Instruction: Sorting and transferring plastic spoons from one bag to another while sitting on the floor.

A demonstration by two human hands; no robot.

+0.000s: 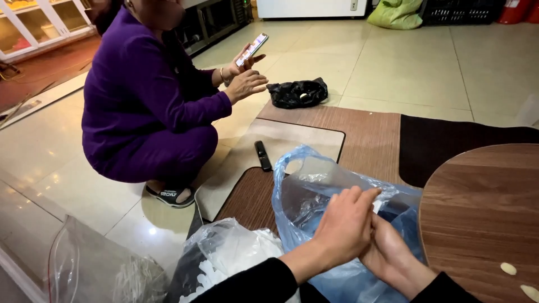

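Hands: left hand point(343, 227) over right hand point(393, 255), both curled at blue bag point(306, 196) mouth (grasp contents hidden; cannot tell).
Bag: directly under and ahead of hands, opening upward.
Nearer: left hand.
Beside: white bag point(230, 252), left.

A shop or small eatery, seen from floor level. Glossy cream floor tiles point(404, 62) run to the far wall, where a white chest freezer point(311, 8) stands beside a glass-fronted chiller cabinet point(216, 19). A stacked black crate point(460, 11) and a green sack point(396, 14) sit far right. Glazed display cases point(39, 22) line the far left.
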